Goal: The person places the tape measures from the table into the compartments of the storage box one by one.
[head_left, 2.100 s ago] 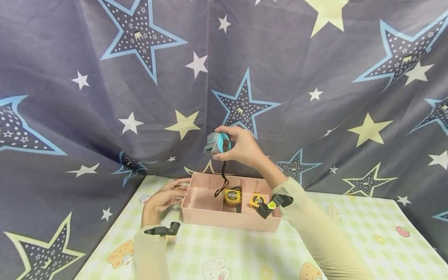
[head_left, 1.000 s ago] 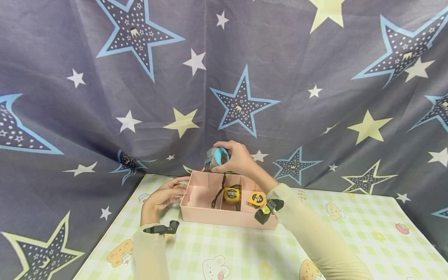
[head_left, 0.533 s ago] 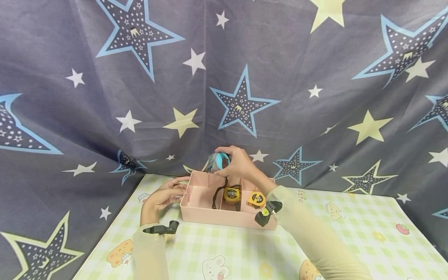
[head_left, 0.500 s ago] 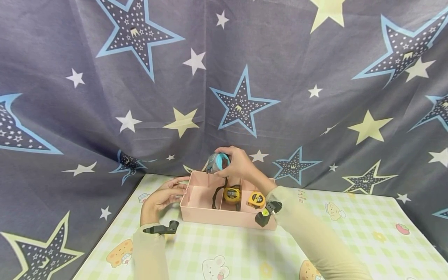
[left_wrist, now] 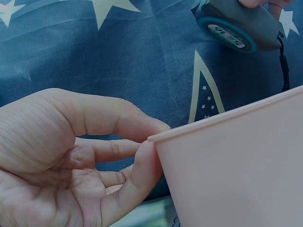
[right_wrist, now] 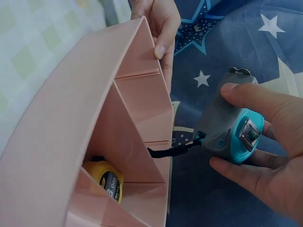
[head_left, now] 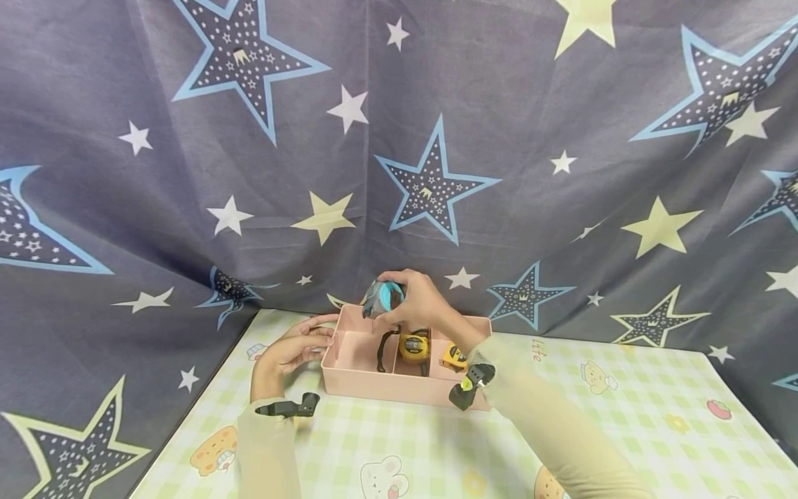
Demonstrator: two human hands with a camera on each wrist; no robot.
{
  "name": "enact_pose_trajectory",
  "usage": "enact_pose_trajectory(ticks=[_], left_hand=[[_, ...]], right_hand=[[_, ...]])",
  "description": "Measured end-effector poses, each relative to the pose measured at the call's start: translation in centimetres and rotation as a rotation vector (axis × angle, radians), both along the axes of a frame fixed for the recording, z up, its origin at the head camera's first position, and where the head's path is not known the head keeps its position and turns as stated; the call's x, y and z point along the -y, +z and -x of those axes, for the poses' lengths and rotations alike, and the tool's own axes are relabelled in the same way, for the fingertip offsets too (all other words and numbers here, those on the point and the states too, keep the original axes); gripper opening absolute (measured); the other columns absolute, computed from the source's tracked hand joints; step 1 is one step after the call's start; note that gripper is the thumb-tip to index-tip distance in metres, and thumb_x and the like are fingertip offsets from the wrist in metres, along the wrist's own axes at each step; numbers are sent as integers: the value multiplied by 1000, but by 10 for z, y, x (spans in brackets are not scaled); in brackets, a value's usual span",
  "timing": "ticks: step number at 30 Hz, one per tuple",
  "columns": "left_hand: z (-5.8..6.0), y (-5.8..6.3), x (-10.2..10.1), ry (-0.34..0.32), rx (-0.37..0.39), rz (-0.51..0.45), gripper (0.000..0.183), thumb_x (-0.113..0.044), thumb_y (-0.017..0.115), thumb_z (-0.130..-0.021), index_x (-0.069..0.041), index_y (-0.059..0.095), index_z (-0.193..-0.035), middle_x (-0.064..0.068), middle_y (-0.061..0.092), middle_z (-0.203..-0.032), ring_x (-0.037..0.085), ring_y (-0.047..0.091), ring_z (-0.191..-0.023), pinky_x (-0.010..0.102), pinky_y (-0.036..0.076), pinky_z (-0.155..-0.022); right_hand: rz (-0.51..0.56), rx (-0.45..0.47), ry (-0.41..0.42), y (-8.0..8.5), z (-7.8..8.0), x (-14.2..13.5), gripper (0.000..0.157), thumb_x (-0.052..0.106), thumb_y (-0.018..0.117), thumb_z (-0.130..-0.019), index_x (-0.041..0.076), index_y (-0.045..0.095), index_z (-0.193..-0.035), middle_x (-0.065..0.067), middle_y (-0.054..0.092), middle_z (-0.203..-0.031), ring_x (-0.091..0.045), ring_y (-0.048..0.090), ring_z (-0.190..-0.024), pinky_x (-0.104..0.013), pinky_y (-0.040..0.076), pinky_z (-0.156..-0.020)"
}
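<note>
My right hand (head_left: 416, 299) grips a grey and turquoise tape measure (right_wrist: 228, 118) between thumb and fingers, held up over the left compartment of a pink divided box (head_left: 405, 385). From the tape measure a black wrist strap (head_left: 383, 350) hangs down into that compartment. At the box's left end, my left hand (head_left: 296, 348) holds the rim; in the left wrist view its thumb and index fingertips (left_wrist: 158, 130) meet at the corner. A yellow tape measure (head_left: 413, 348) lies in the middle compartment. Another yellow tape measure (head_left: 454, 357) sits in the right one, partly hidden by the right wrist.
The box stands on a table with a green checked cloth (head_left: 349, 436) printed with cartoon figures. Close behind it hangs a dark star-patterned curtain (head_left: 280, 180), which also runs along the left. Black wrist cameras (head_left: 288, 407) are strapped to both sleeves.
My right hand has come down with the turquoise tape measure, from well above the box to just over its back rim. The strap now sags inside the left compartment. My left hand stays put.
</note>
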State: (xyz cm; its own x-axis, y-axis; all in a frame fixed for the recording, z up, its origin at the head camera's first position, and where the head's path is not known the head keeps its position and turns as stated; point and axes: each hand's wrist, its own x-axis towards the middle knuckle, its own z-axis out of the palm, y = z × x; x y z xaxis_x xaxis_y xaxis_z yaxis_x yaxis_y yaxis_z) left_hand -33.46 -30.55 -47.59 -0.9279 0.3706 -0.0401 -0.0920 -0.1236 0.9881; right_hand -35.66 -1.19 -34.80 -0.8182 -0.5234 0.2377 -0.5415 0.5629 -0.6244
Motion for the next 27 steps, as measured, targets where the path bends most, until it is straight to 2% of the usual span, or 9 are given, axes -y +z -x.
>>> enact_pose_trajectory(ticks=[12, 18, 27], left_hand=[[-1, 2, 0, 1, -3, 19, 69, 2, 57, -99, 4, 23, -159, -2, 65, -112, 9, 70, -96, 22, 59, -79], [-1, 2, 0, -11, 0, 6, 69, 3, 56, -99, 5, 21, -158, -3, 65, -111, 7, 69, -93, 21, 58, -78], [-1, 0, 0, -8, 5, -10, 69, 4, 55, -99, 5, 21, -158, 0, 64, -113, 5, 69, -90, 20, 58, -75]], right_hand=[[-7, 61, 13, -8, -2, 7, 80, 25, 96, -68, 18, 62, -140, -9, 62, -128, -24, 61, -110, -35, 57, -88], [-42, 31, 33, -15, -1, 9, 78, 25, 95, -70, 15, 63, -140, -10, 63, -127, -23, 62, -110, -35, 57, -90], [-69, -2, 86, -19, -1, 13, 72, 18, 94, -70, 10, 65, -136, -13, 65, -119, -23, 62, -102, -31, 57, -83]])
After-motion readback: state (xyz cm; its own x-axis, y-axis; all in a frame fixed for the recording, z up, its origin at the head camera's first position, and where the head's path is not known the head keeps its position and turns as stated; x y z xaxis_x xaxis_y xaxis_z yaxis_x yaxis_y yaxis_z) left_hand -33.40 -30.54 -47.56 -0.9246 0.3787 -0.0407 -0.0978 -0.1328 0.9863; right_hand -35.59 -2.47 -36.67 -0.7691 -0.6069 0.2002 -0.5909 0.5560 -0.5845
